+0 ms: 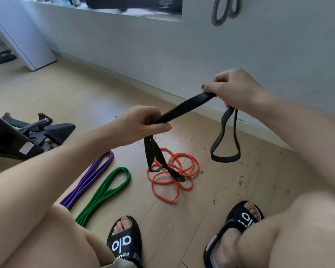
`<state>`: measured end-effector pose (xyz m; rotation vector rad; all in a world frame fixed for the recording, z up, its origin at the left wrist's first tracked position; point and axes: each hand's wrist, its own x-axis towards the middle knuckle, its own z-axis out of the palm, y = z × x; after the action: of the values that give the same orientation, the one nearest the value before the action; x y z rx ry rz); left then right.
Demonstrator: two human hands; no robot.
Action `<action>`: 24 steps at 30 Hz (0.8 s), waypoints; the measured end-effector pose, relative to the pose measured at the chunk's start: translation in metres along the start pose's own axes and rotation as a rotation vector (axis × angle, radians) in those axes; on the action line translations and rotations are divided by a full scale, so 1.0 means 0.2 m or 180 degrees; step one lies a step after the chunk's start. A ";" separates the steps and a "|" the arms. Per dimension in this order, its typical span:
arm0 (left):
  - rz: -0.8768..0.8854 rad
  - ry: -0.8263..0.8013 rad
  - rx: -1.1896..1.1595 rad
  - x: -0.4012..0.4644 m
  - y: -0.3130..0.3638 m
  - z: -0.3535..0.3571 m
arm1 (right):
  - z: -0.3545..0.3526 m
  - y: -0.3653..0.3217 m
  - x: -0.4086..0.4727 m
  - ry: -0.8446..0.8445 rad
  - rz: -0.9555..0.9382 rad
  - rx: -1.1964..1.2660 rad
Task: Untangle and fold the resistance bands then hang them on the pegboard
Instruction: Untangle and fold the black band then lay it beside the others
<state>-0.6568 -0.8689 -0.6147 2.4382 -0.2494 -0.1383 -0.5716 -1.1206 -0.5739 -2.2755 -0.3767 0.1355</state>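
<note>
I hold a black resistance band (184, 107) stretched between both hands above the floor. My left hand (141, 124) grips one end, from which black loops hang down over a tangled orange band (174, 175) on the floor. My right hand (234, 88) grips the other end, and a loop of the black band (224, 140) dangles below it. A folded purple band (89, 176) and a folded green band (106, 192) lie side by side on the floor to the left. A grey band (220, 10) hangs on the wall at the top.
A light wall (182, 55) with a skirting board runs across ahead. My feet in black slides (124, 242) rest on the wooden floor. Black exercise equipment (37, 130) sits at the left, and a white cabinet (23, 35) stands at the far left.
</note>
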 end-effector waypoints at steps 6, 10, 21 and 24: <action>0.0251 0.0141 -0.0629 -0.03 0.04 -0.04 | 0.01 0.05 0.00 -0.0297 0.0189 -0.0144; 0.0078 -0.0052 -0.0906 -0.04 0.03 -0.04 | 0.01 0.04 0.02 -0.0141 0.0183 0.0028; -0.0382 -0.0062 -0.1765 -0.05 0.03 -0.04 | 0.02 0.00 0.00 0.0069 0.0009 -0.0083; -0.0528 -0.0217 -0.1990 -0.04 0.04 -0.04 | 0.03 -0.01 0.00 0.0087 -0.0050 -0.0169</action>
<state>-0.6649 -0.8675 -0.6031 1.8298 -0.0218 -0.3210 -0.5739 -1.1160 -0.5762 -2.3236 -0.3880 0.0873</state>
